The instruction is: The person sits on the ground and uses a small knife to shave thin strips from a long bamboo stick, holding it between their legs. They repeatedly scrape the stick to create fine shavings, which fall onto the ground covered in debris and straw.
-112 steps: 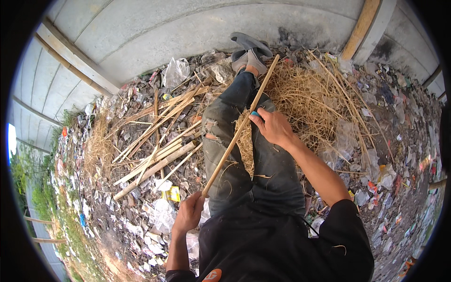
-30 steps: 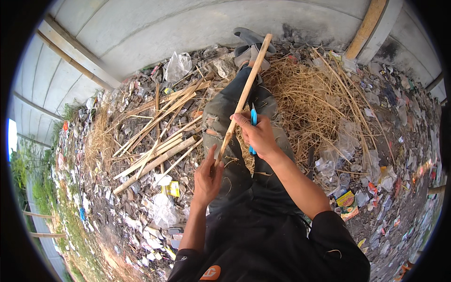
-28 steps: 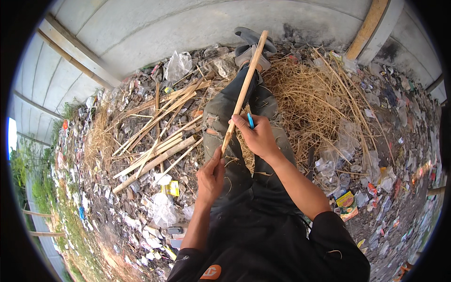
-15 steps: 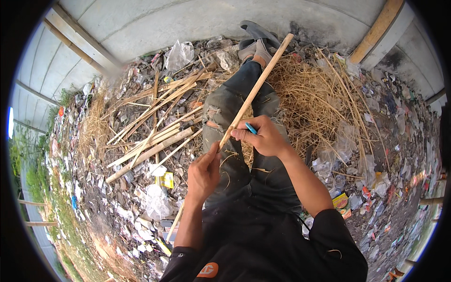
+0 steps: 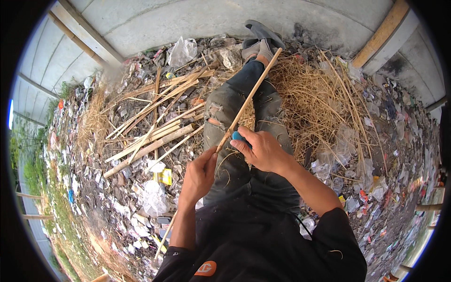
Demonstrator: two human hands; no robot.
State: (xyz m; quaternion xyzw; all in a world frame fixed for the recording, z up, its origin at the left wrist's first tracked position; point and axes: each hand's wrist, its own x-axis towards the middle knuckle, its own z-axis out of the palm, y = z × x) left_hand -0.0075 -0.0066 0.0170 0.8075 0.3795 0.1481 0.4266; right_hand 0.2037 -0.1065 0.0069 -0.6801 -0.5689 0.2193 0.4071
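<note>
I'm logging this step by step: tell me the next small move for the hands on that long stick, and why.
Probably draw the blue-handled tool in the right hand a little farther along the long pale bamboo stick. The tool sits against the stick just above the left hand, which grips it, and most of the length toward the foot lies beyond it.

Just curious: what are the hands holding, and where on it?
Left hand grips the stick near mid-length; right hand holds a blue-handled tool by its handle.

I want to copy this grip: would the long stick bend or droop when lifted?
Probably not: the stick runs straight from the left hand toward the shoe, so likely stiff. It looks thin, so probably light. The right hand steadies it midway.
</note>
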